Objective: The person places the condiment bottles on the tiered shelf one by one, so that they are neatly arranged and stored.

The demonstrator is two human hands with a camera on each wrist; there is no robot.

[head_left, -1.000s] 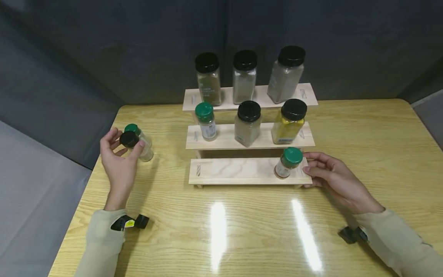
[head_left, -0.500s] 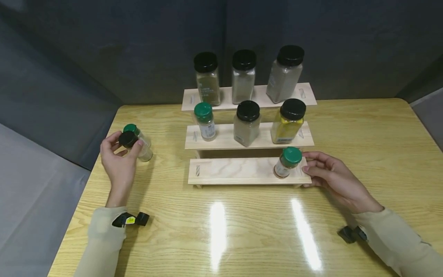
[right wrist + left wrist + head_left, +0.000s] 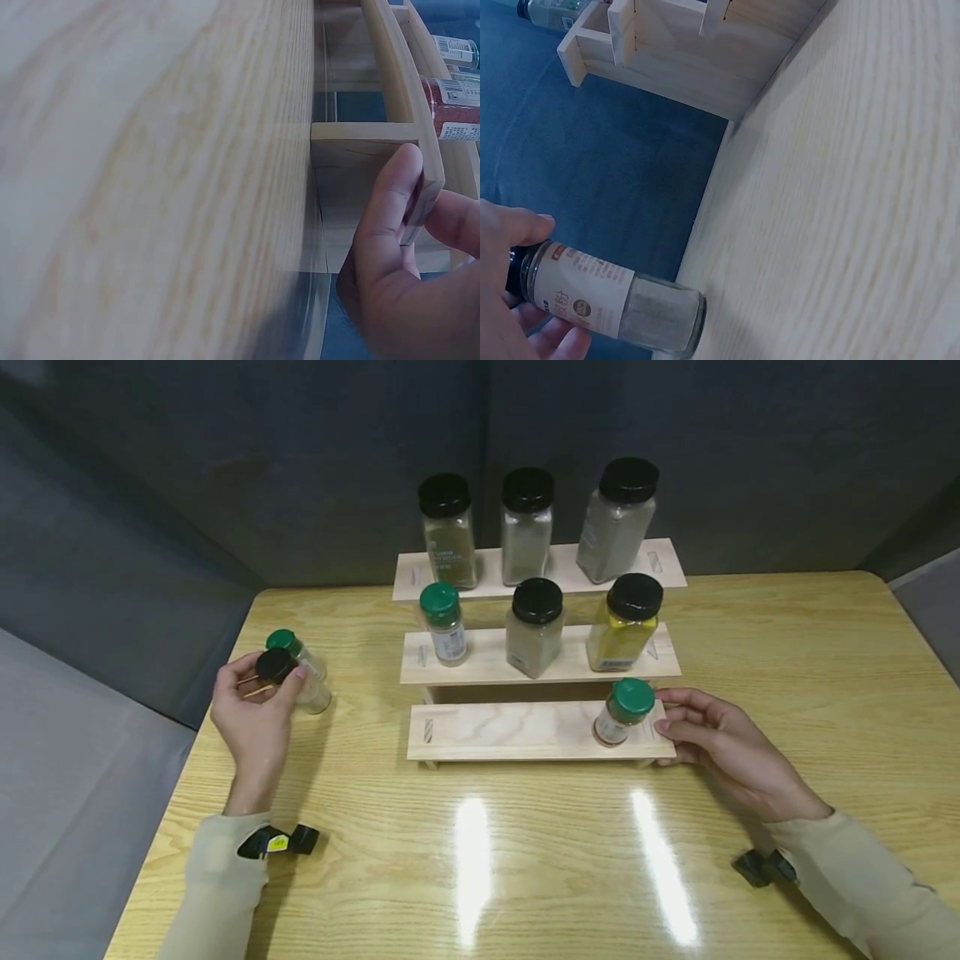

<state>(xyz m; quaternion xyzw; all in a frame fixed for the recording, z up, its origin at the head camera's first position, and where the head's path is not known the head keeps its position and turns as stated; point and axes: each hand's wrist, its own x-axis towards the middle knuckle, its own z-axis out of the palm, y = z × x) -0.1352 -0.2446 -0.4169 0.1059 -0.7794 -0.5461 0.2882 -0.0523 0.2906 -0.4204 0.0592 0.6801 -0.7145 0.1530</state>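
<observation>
At the table's left, my left hand (image 3: pixel 270 681) grips a small black-capped spice jar (image 3: pixel 276 666), its fingers curled round the jar just under the cap. The left wrist view shows this labelled jar (image 3: pixel 607 300) tilted, with pale powder inside. A green-capped jar (image 3: pixel 285 642) stands right behind it. My right hand (image 3: pixel 663 710) pinches the right end of the lowest step of a three-step wooden spice rack (image 3: pixel 517 731); the right wrist view shows my thumb (image 3: pixel 390 202) on the board's edge. A green-capped jar of red spice (image 3: pixel 624 710) stands on that step beside my fingers.
The middle step holds a green-capped jar (image 3: pixel 442 622), a black-capped jar (image 3: pixel 534 627) and a yellow-spice jar (image 3: pixel 626 622). Three tall black-capped jars (image 3: pixel 527 527) stand on the top step. Dark curtains close off the back, and the table's left edge (image 3: pixel 187 752) lies near my left hand.
My left hand has drawn slightly left and closed more around the black-capped jar. The right hand and the rack have not moved.
</observation>
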